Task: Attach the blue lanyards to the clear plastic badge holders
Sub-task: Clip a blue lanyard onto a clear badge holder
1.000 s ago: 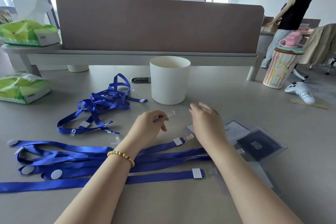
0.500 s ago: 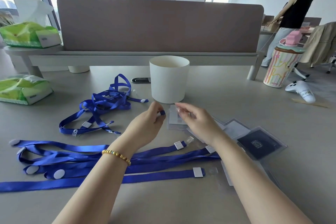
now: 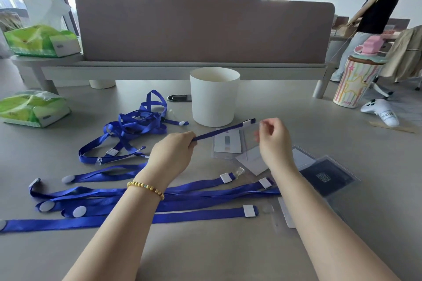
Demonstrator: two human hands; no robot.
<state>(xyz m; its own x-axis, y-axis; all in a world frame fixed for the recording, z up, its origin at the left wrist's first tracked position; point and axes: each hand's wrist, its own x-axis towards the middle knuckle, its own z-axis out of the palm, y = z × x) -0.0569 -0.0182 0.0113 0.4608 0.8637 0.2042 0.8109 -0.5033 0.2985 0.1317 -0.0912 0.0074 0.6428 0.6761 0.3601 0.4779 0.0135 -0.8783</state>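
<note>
Above the middle of the table (image 3: 228,255), just in front of the white cup (image 3: 214,96), I hold one blue lanyard (image 3: 219,131) taut in the air between my two hands. My left hand (image 3: 173,155) is closed in a pinch on the strap, and the strap runs from it up and to the right, its long axis slanting toward my right hand (image 3: 275,141). The white tab and clip at the strap's end sit just beside my right fingertips (image 3: 262,124), which pinch a clear badge holder (image 3: 250,136) by its top edge; the holder is hard to make out against the table. So the clip end lies nearer my right hand, and I judge the joining must happen there, with the left only steadying. The other lanyards (image 3: 182,194) lie flat toward the near edge, and more holders (image 3: 324,178) rest to the right.
</note>
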